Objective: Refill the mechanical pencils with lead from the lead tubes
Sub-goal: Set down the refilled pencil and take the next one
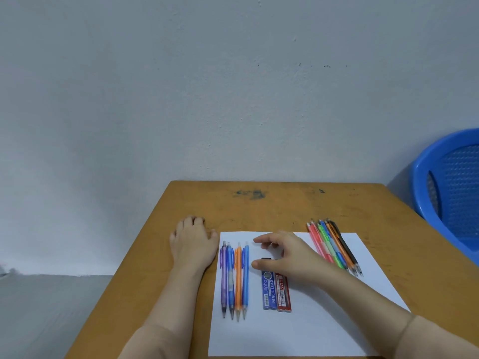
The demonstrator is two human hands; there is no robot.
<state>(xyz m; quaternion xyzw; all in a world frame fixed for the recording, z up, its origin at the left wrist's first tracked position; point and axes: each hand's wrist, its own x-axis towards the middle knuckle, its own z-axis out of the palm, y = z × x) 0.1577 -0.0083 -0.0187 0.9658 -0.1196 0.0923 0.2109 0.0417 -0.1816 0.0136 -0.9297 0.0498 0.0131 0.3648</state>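
Observation:
On a white sheet of paper [305, 332] lie several mechanical pencils [234, 278] in a row at the left: purple, blue, orange, blue, tips toward me. Beside them lie two lead tubes, a blue one [268, 288] and a red one [283, 292]. A second bunch of coloured pencils [334, 247] lies at the sheet's right. My right hand [287, 251] hovers over the far ends of the tubes, fingers spread and relaxed, holding nothing. My left hand [193, 240] rests flat on the table left of the sheet.
The wooden table [259, 203] stands against a grey wall. Its left edge runs close by my left forearm. A blue plastic chair [451, 187] stands off the table's right side.

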